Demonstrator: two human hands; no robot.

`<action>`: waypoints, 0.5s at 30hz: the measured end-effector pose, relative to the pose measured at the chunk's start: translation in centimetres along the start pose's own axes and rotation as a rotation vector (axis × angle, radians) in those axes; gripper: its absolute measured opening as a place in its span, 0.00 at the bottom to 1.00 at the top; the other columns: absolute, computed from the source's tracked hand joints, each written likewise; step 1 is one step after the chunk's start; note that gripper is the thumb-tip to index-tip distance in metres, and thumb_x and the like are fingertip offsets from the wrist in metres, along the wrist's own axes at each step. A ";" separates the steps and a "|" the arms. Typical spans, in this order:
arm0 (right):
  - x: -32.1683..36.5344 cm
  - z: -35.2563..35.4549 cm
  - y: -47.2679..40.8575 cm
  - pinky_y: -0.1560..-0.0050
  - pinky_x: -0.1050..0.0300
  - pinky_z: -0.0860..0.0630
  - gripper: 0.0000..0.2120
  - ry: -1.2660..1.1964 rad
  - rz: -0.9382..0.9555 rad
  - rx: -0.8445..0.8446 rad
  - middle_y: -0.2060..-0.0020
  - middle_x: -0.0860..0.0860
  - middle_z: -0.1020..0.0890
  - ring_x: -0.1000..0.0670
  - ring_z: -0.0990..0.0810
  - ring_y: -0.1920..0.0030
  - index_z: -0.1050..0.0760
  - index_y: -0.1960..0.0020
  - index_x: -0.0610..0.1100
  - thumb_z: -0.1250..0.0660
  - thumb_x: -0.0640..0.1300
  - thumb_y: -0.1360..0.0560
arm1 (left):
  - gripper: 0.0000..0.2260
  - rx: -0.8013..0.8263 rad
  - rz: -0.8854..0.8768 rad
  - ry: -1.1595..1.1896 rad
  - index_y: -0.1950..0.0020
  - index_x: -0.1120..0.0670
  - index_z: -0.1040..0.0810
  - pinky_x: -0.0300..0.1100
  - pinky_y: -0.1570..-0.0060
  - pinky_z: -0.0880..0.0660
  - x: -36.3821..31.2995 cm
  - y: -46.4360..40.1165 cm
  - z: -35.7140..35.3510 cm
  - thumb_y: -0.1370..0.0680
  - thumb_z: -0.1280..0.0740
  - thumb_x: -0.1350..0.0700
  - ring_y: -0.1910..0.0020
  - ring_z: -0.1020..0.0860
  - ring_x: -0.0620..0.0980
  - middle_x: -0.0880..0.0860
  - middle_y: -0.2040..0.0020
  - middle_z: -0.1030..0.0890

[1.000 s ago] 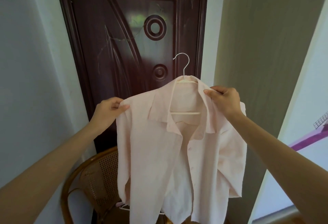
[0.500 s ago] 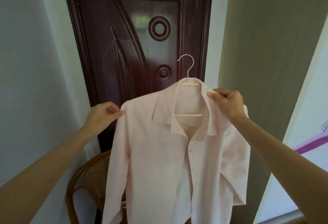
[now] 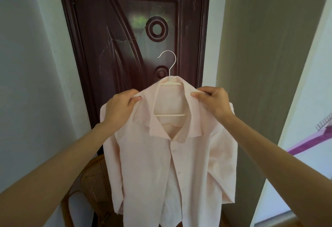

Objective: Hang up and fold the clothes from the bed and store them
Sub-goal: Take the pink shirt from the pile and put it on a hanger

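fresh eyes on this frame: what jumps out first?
A pale pink shirt on a white hanger fills the centre, held up in the air with the hook free. The left hand and right hand each pinch the shirt's shoulder beside the collar. Behind it stands a dark carved door, and a wicker chair shows at lower left.
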State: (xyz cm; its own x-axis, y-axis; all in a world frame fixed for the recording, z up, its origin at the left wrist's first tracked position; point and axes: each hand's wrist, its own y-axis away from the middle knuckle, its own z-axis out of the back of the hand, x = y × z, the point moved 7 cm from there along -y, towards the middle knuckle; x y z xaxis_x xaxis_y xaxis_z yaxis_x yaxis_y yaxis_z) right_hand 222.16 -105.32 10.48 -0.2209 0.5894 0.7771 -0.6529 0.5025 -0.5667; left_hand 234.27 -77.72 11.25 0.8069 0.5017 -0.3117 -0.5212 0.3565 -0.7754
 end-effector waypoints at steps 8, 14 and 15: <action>-0.7 2.0 -0.6 0.38 0.62 0.26 0.09 0.079 0.043 0.136 0.51 0.57 0.15 0.59 0.18 0.47 0.16 0.47 0.50 0.25 0.47 0.27 | 0.09 -0.081 0.120 0.047 0.45 0.55 0.17 0.50 0.53 0.26 3.0 0.9 1.3 0.20 0.35 0.54 0.56 0.20 0.56 0.54 0.55 0.16; -2.5 1.3 -0.1 0.38 0.54 0.25 0.12 0.295 0.122 0.194 0.45 0.57 0.16 0.56 0.19 0.43 0.17 0.41 0.53 0.28 0.48 0.24 | 0.10 -0.079 0.153 0.078 0.45 0.56 0.17 0.49 0.52 0.25 4.8 1.6 1.5 0.19 0.36 0.54 0.56 0.21 0.54 0.53 0.54 0.16; -2.5 1.2 -0.1 0.39 0.54 0.25 0.11 0.291 0.135 0.171 0.45 0.57 0.16 0.55 0.19 0.44 0.17 0.42 0.52 0.29 0.47 0.23 | 0.10 -0.082 0.162 0.079 0.44 0.55 0.17 0.49 0.52 0.26 4.9 1.6 1.5 0.19 0.36 0.54 0.56 0.21 0.53 0.53 0.54 0.16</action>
State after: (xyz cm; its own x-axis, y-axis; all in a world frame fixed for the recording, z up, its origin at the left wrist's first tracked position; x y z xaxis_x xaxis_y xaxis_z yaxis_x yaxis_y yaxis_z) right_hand 221.93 -107.60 8.89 -0.1144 0.8108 0.5740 -0.7493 0.3090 -0.5857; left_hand 236.98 -73.51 9.30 0.7353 0.4827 -0.4757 -0.6242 0.2089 -0.7528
